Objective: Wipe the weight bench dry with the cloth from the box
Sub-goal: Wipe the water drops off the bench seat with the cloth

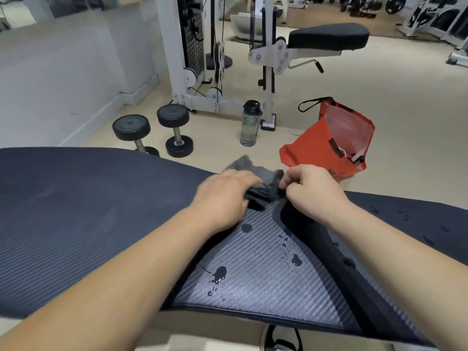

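Observation:
The dark weight bench [83,211] stretches across the view in front of me, its textured grey centre panel dotted with water drops [219,274]. A grey cloth [255,181] is bunched at the bench's far edge. My left hand [225,191] lies over the cloth's left part and grips it. My right hand [311,188] pinches the cloth's right end between thumb and fingers. More drops sit on the bench's right side [349,262]. An open red bag-like box [334,145] stands on the floor just beyond the bench.
Two black dumbbells [154,133] and a clear water bottle [250,124] stand on the floor behind the bench. A white cable machine [192,54] with a padded seat [329,36] is further back. My shoe [281,338] shows below the bench.

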### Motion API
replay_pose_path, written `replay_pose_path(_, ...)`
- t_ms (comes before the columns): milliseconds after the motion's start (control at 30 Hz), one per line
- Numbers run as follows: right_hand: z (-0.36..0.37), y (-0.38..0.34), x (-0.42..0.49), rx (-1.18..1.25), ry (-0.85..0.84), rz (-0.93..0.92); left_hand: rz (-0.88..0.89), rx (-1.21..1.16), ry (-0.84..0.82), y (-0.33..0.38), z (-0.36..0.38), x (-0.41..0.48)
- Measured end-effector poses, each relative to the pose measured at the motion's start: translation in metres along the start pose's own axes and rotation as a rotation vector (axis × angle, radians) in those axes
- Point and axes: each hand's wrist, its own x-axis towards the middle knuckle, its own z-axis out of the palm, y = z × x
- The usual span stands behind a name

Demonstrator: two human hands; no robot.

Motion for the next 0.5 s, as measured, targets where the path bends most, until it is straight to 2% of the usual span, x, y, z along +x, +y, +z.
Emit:
replay_pose_path(133,0.008,-0.009,-0.008,-0.021,-0.093,-0.103,-0.355,0.177,0.052,-0.062,-0.026,-0.033)
replay_pose_path(200,0.013,-0.012,-0.012,-0.095,-0.104,-0.147,-0.435,0.21,0.048,-0.061,-0.034,-0.05)
replay_pose_path(267,0.016,-0.013,-0.015,-0.148,-0.09,-0.172,-0.4,0.17,0.003,-0.034,-0.033,-0.065)
replay_pose_path(400,0.018,-0.016,-0.02,-0.166,-0.098,-0.194,-0.102,-0.003,-0.101,0.016,-0.021,-0.091)
replay_pose_path(433,0.018,-0.017,-0.022,-0.169,-0.11,-0.195,-0.096,0.011,-0.094,0.01,-0.021,-0.09)
replay_pose_path(500,0.016,-0.018,-0.025,-0.174,-0.129,-0.197,-0.248,0.117,-0.054,-0.012,-0.022,-0.082)
